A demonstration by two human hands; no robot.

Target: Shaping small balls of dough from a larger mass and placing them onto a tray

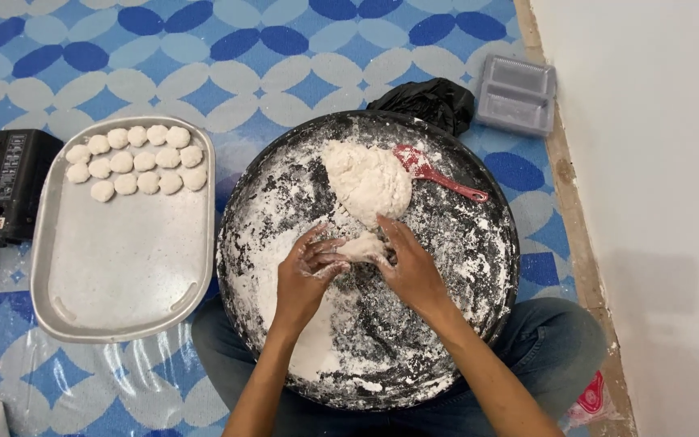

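— What are the hands doing?
— The left hand (305, 271) and right hand (410, 267) are both grasping a small dough piece (363, 247), fingers curled around it, near the middle of the round black pan (491, 275).
— And the big dough lump (367, 182)?
— It is lying toward the pan's far edge, beside a red scraper (434, 172).

Both bare forearms reach forward and converge. The left hand (305, 271) curls its floured fingers inward in a loose grip, while the right hand (408, 265) cups toward it, fingertips nearly meeting.
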